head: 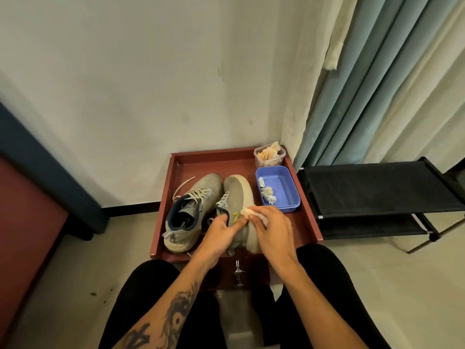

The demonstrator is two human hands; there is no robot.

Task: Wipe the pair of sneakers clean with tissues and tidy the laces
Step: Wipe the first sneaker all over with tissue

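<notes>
Single head-worn wide-angle view, looking forward and steeply down from above seated person's lap. Red tray (pixel 305 217) near, just past knees, at 12 o'clock; wall (pixel 151 84) beyond; curtain (pixel 377 84) at 2 o'clock. No second view.

Taking the red tray (pixel 308 217) as landmark: its far-left floor, behind the upright sneaker (pixel 193 210), lay bare and gave open passage. The right side was blocked by the blue tub (pixel 289 187) and, in the far-right corner, the clear container (pixel 269 157). The tilted sneaker (pixel 239 195) filled the middle, leaving only a narrow lane beside the tub. A black rack (pixel 377 187) crowded the tray's right edge
</notes>
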